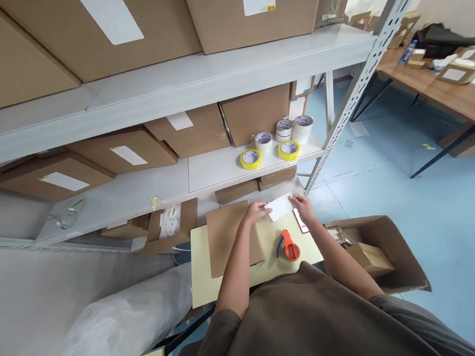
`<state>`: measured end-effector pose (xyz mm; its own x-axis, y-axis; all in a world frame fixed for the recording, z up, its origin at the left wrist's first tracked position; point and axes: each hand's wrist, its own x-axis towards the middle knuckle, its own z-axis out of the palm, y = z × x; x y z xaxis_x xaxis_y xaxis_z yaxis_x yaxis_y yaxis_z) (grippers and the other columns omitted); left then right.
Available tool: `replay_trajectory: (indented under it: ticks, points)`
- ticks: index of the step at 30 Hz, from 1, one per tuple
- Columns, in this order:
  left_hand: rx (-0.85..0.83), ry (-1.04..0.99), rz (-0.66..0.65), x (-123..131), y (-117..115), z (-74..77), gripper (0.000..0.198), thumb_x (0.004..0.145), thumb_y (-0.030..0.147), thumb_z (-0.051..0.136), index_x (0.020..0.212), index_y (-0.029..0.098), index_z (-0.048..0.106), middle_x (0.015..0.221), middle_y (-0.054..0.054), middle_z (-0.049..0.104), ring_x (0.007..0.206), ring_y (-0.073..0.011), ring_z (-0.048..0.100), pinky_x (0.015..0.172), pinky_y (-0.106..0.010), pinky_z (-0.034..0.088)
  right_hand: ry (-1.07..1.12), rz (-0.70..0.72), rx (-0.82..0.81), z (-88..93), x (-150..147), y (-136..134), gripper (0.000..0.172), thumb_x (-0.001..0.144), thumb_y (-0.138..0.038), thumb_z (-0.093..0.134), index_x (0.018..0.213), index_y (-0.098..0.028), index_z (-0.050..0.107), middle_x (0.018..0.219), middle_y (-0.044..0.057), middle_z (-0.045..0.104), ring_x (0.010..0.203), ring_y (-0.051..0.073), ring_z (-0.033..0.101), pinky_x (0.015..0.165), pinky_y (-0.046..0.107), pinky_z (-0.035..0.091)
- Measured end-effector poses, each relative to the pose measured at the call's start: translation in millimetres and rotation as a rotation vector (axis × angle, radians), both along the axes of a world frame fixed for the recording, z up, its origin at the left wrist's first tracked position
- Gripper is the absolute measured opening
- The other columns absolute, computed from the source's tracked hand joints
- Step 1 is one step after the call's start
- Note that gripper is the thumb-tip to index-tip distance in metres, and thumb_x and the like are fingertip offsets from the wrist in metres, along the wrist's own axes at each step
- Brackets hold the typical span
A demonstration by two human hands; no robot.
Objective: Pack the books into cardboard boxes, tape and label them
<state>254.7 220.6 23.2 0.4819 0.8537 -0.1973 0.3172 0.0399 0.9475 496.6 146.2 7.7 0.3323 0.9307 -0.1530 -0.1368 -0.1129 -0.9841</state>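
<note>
A small white sheet of paper (pixel 280 207) is held by its two ends above the pale yellow table (pixel 200 261). My left hand (pixel 256 213) pinches its left end, and my right hand (pixel 302 207) grips the right end. Below my left forearm lies a flat brown cardboard box (pixel 227 238), partly covered by the arm. An orange tape dispenser (pixel 289 246) rests on the table between my forearms. Beside my right wrist is a phone (pixel 300 221) with a lit white screen, partly hidden by the hand.
A grey metal shelf (pixel 218 75) with labelled cartons (pixel 120 156) stands ahead. Several tape rolls (pixel 251 159) sit on its middle level. On the right, an open carton (pixel 401 245) stands on the blue floor. A large plastic-wrapped bundle (pixel 129 319) lies at lower left.
</note>
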Motion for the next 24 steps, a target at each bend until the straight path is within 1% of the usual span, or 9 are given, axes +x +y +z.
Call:
replay_trajectory:
  ticks: [1, 3, 5, 8, 10, 14, 18, 22, 24]
  points:
    - [-0.014, -0.001, -0.026, -2, 1, 2.2, 0.038, 0.068, 0.050, 0.087, 0.085, 0.017, 0.083, 0.088, -0.006, 0.081, 0.084, -0.0245, 0.072, 0.078, -0.031, 0.054, 0.001, -0.033, -0.008, -0.6, 4, -2, 0.052, 0.076, -0.071, 0.079, 0.092, -0.022, 0.074, 0.089, 0.005, 0.077, 0.085, 0.024, 0.068, 0.077, 0.036, 0.057]
    - [-0.031, -0.011, -0.056, -6, 3, 6.6, 0.040, 0.067, 0.055, 0.086, 0.079, 0.017, 0.083, 0.080, -0.004, 0.079, 0.076, -0.0224, 0.069, 0.072, -0.029, 0.051, -0.012, -0.056, -0.020, -1.9, 11, -5, 0.053, 0.074, -0.072, 0.079, 0.089, -0.022, 0.071, 0.086, 0.005, 0.075, 0.081, 0.023, 0.067, 0.074, 0.035, 0.056]
    - [-0.024, -0.004, -0.066, -9, 3, 11.4, 0.040, 0.067, 0.055, 0.086, 0.081, 0.017, 0.083, 0.079, -0.004, 0.078, 0.074, -0.0215, 0.068, 0.070, -0.028, 0.049, -0.041, -0.013, -0.019, -2.0, 17, -7, 0.051, 0.073, -0.070, 0.080, 0.088, -0.022, 0.070, 0.087, 0.005, 0.075, 0.081, 0.022, 0.068, 0.074, 0.034, 0.056]
    - [0.007, 0.043, -0.083, -12, 3, 19.6, 0.039, 0.069, 0.053, 0.085, 0.084, 0.016, 0.085, 0.080, -0.004, 0.077, 0.074, -0.0213, 0.066, 0.070, -0.028, 0.047, -0.095, 0.078, -0.016, 1.3, 23, -6, 0.053, 0.070, -0.064, 0.083, 0.099, -0.022, 0.071, 0.096, 0.006, 0.076, 0.086, 0.023, 0.071, 0.075, 0.034, 0.057]
    - [0.015, 0.064, -0.094, -12, 3, 25.1, 0.039, 0.069, 0.052, 0.086, 0.085, 0.016, 0.085, 0.077, -0.003, 0.076, 0.075, -0.0217, 0.065, 0.070, -0.028, 0.046, -0.089, 0.142, -0.037, 4.3, 25, -3, 0.055, 0.068, -0.061, 0.085, 0.103, -0.022, 0.072, 0.095, 0.005, 0.077, 0.085, 0.023, 0.071, 0.073, 0.033, 0.057]
    - [0.007, 0.081, -0.057, -12, 1, 31.6, 0.038, 0.068, 0.050, 0.087, 0.083, 0.016, 0.085, 0.067, -0.001, 0.070, 0.072, -0.0212, 0.063, 0.068, -0.028, 0.045, -0.031, 0.216, -0.072, 5.3, 24, 0, 0.045, 0.065, -0.059, 0.089, 0.078, -0.020, 0.069, 0.072, 0.001, 0.071, 0.066, 0.018, 0.064, 0.062, 0.029, 0.050]
    - [-0.017, 0.067, 0.015, -15, -5, 26.0, 0.038, 0.069, 0.054, 0.085, 0.080, 0.017, 0.084, 0.066, 0.001, 0.071, 0.069, -0.0202, 0.062, 0.066, -0.028, 0.045, 0.000, 0.146, -0.053, -1.1, 20, -2, 0.046, 0.065, -0.062, 0.088, 0.074, -0.021, 0.067, 0.067, -0.001, 0.068, 0.062, 0.016, 0.060, 0.060, 0.028, 0.049]
    - [-0.004, -0.034, 0.150, -31, -9, 10.6, 0.037, 0.070, 0.054, 0.085, 0.076, 0.018, 0.083, 0.077, -0.005, 0.078, 0.078, -0.0228, 0.068, 0.075, -0.030, 0.051, 0.022, 0.025, -0.057, -2.9, 30, -9, 0.049, 0.063, -0.065, 0.087, 0.074, -0.023, 0.064, 0.068, 0.000, 0.069, 0.061, 0.018, 0.060, 0.058, 0.030, 0.049]
    - [-0.021, -0.057, 0.187, -34, -9, 2.6, 0.035, 0.068, 0.052, 0.087, 0.076, 0.018, 0.083, 0.082, -0.008, 0.080, 0.081, -0.0238, 0.070, 0.079, -0.032, 0.053, 0.036, 0.023, -0.064, 1.6, 36, -13, 0.047, 0.063, -0.062, 0.087, 0.075, -0.023, 0.064, 0.068, 0.000, 0.069, 0.060, 0.018, 0.059, 0.057, 0.031, 0.048]
